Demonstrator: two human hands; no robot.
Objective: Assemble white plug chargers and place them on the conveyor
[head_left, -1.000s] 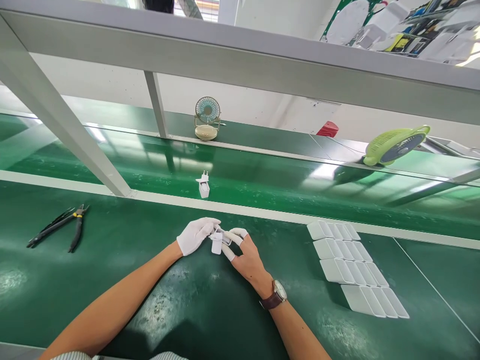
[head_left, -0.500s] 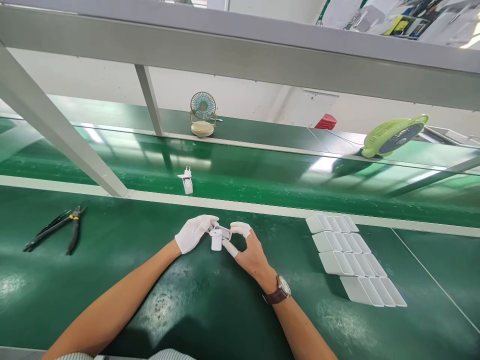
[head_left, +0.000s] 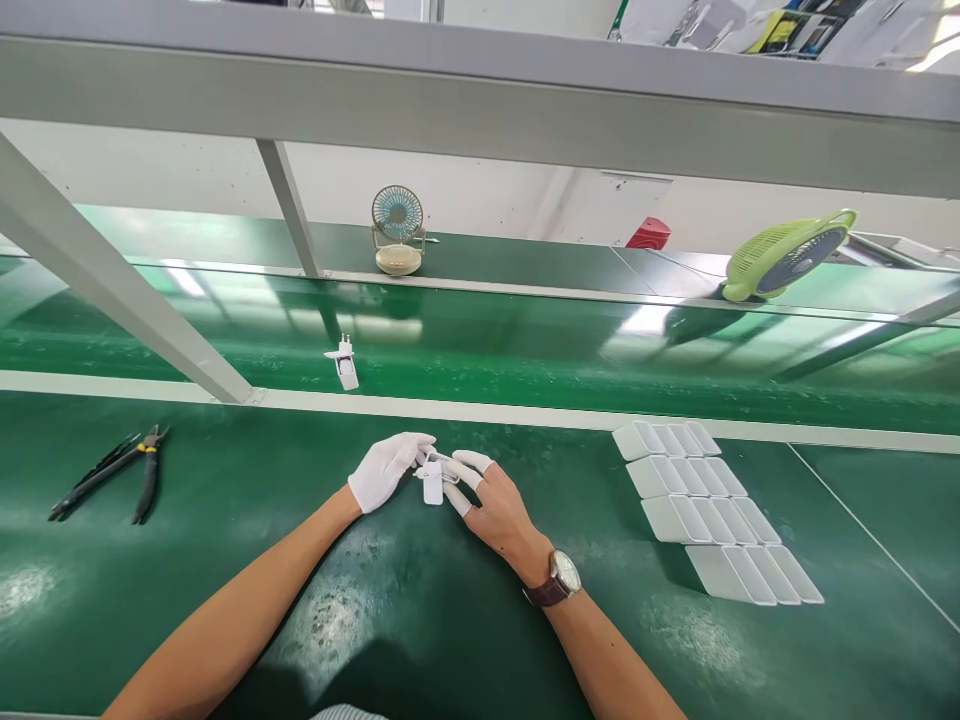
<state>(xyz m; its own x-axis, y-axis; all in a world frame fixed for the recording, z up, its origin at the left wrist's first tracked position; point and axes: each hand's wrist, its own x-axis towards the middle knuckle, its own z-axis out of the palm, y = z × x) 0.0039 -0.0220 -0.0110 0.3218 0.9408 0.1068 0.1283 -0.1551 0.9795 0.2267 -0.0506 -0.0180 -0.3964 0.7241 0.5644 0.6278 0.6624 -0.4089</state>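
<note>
My left hand [head_left: 386, 468], in a white glove, pinches the top of a small white charger part [head_left: 433, 484] held just above the green bench. My right hand [head_left: 491, 503], bare with white finger cots and a wristwatch, grips the same part from the right with thumb and forefinger. Both hands meet at the bench's middle. A finished white charger with plug pins [head_left: 344, 365] lies on the conveyor belt beyond them.
Rows of flat white shells [head_left: 709, 520] lie to the right. Pliers and tweezers [head_left: 112, 474] rest at the left. A grey slanted frame post [head_left: 120, 290] rises at left. Two small fans, one beige [head_left: 397, 232] and one green [head_left: 787, 260], stand on the far side.
The charger on the belt has drifted left. My hands stay together on the white part, with the fingers shifting slightly.
</note>
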